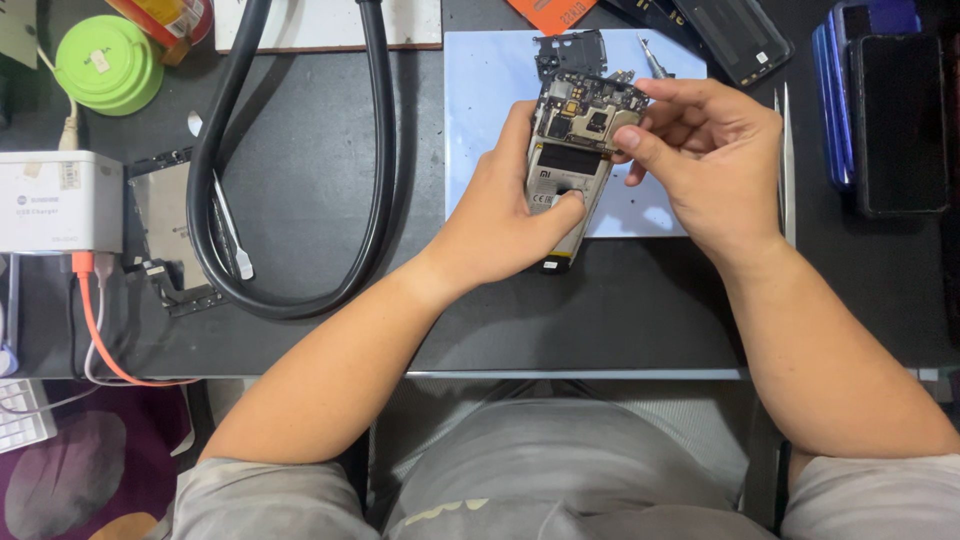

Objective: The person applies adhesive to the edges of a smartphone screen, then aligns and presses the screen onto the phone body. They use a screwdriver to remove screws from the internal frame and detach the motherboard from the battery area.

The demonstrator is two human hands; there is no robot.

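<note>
Squarely between both hands, over the pale blue mat [480, 90]: opened phone [570, 165], long axis from twelve down to six o'clock, left hand [505, 215] clamped on its lower half from eight, right hand [705, 150] pinching its top corner from three.

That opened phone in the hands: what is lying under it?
Under the opened phone lies a pale blue mat on the dark table. The left hand and right hand cover the mat directly beneath, so anything there is hidden.
</note>
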